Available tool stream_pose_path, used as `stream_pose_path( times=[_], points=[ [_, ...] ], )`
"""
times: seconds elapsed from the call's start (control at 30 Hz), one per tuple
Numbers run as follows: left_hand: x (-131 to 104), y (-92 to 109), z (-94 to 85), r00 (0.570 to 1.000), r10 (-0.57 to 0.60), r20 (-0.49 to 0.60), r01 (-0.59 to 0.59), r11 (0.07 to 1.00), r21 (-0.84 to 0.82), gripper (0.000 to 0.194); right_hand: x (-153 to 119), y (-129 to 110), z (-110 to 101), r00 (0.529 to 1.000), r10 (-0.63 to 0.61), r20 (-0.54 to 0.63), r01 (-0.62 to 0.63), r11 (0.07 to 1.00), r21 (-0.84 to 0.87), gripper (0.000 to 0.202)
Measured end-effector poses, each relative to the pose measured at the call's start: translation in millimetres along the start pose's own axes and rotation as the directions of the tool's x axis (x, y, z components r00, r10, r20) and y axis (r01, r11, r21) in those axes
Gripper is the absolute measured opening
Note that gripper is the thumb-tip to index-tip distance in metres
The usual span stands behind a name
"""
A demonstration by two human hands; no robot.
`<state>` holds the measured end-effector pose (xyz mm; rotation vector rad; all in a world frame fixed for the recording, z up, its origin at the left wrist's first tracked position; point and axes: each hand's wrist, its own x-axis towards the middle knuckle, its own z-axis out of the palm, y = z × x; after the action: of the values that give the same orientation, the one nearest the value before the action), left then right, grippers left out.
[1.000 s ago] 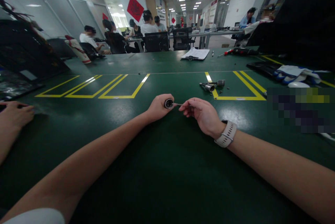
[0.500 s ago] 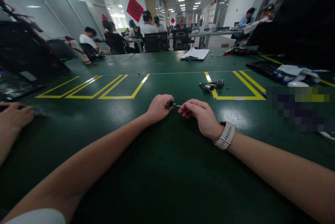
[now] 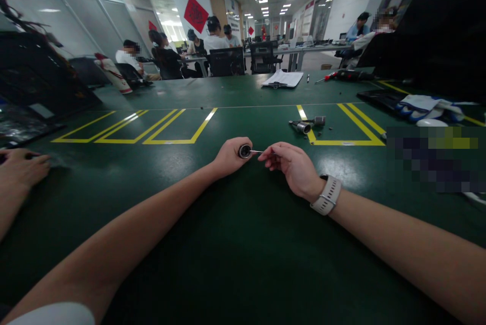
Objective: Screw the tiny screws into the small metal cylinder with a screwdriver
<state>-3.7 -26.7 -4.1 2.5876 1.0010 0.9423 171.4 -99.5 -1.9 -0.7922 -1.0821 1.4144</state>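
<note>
Two bare hands meet over the middle of the green worktop in the head view. The left hand is closed around a round metal part, its open, dark-centred end showing beside the thumb. The right hand has its fingertips drawn narrow on a thin metal rod, which reaches across to the mouth of the round metal part; how deep its tip goes is too small to tell. A pale watch strap circles the right wrist. Beyond the right hand, toward the far right corner of the worktop, two metal pieces lie close together by yellow tape, with small dark bits near them. More yellow tape marks the left side. Close to the far edge rest a clipboard with paper, a pen and, farther right, a red-and-black tool. Toward the right edge, white-and-blue gloves lie partly on a flat black object, with a rounded white object just in front. At the left edge is another person's hand.
</note>
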Motion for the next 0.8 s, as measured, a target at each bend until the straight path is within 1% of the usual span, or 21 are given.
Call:
stream_pose_path(
  times=[0.1, 0.17, 0.23, 0.3, 0.4, 0.53, 0.7, 0.8],
  points=[
    [-0.1, 1.1, -0.1, 1.000, -0.024, 0.009, 0.024, 0.998, 0.052, 0.019, -2.0, 0.8, 1.0, 0.998, -0.066, -0.009, 0.065, 0.996, -0.063, 0.017],
    [0.0, 1.5, -0.1, 0.999, -0.030, 0.022, 0.028, 0.994, 0.102, 0.016, -3.5, 0.7, 1.6, 0.994, -0.111, -0.001, 0.110, 0.984, -0.142, 0.018],
    [0.2, 1.3, 0.2, 0.999, -0.030, 0.028, 0.025, 0.987, 0.158, 0.012, -4.6, 0.2, 2.1, 0.991, -0.131, 0.015, 0.131, 0.968, -0.215, 0.019],
    [0.4, 0.5, 0.7, 0.999, -0.021, 0.030, 0.015, 0.979, 0.204, 0.009, -4.9, -0.3, 2.5, 0.993, -0.120, 0.017, 0.120, 0.963, -0.242, 0.020],
    [0.3, -0.7, 1.0, 0.999, 0.006, 0.037, -0.015, 0.972, 0.235, 0.007, -3.4, -0.7, 2.2, 0.998, -0.061, -0.008, 0.059, 0.982, -0.177, 0.019],
    [0.2, -0.4, -0.1, 0.999, 0.020, 0.046, -0.028, 0.982, 0.186, 0.010, -0.4, -0.9, 0.0, 1.000, -0.007, -0.017, 0.006, 0.998, -0.062, 0.019],
    [0.4, 0.1, -0.8, 1.000, -0.002, 0.019, 0.002, 1.000, 0.024, 0.018, 0.2, -2.0, -0.8, 1.000, 0.015, -0.014, -0.015, 1.000, -0.005, 0.017],
    [0.8, 0.3, -0.5, 1.000, -0.008, 0.007, 0.009, 0.999, -0.044, 0.020, 0.1, -2.9, -0.5, 1.000, 0.028, -0.006, -0.028, 1.000, 0.010, 0.017]
  ],
)
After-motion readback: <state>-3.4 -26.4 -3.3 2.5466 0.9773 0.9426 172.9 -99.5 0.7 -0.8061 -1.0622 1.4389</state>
